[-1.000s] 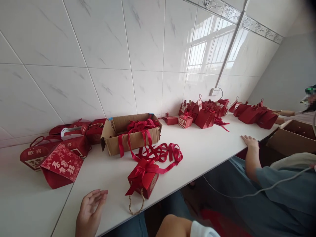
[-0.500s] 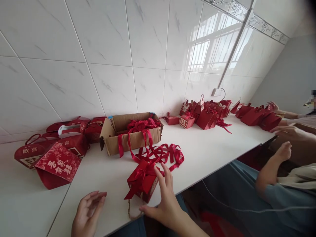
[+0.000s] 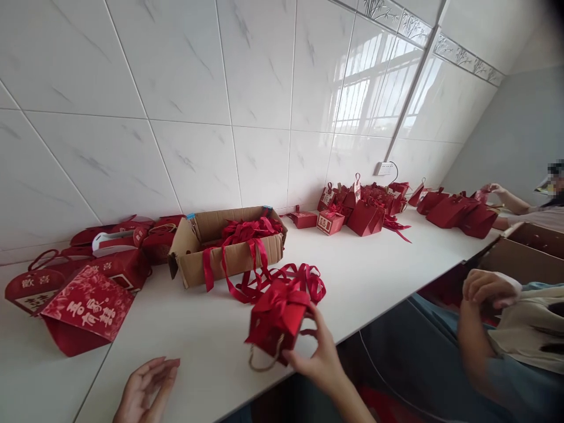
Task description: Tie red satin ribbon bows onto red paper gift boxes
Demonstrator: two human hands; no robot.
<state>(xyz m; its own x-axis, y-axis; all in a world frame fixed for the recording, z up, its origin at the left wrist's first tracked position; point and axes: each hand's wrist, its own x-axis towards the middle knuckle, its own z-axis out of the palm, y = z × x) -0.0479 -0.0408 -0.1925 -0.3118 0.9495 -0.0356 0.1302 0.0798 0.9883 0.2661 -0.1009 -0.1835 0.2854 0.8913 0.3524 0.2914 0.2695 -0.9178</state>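
Observation:
A small red gift box [image 3: 275, 320], topped with a red ribbon bow and with a twisted cord handle [image 3: 264, 369] hanging from it, is near the table's front edge. My right hand [image 3: 319, 352] grips its right side, thumb at the lower corner and fingers behind. The box looks tilted; whether it touches the table I cannot tell. My left hand [image 3: 147, 388] is over the table to the left, fingers curved and apart from the thumb, holding nothing. Loose red ribbon [image 3: 304, 282] lies tangled just behind the gift box.
A cardboard box [image 3: 238, 267] full of red ribbon stands behind. Several red boxes [image 3: 88, 305] crowd the left side, and more gift boxes [image 3: 365, 214] line the wall at right. A co-worker's arms [image 3: 484, 294] are at the right, beside another cardboard box [image 3: 524, 252].
My right hand has closed on the gift box and shifted it right, turning it. My left hand stays almost still. The nearby co-worker's hands have come down and together.

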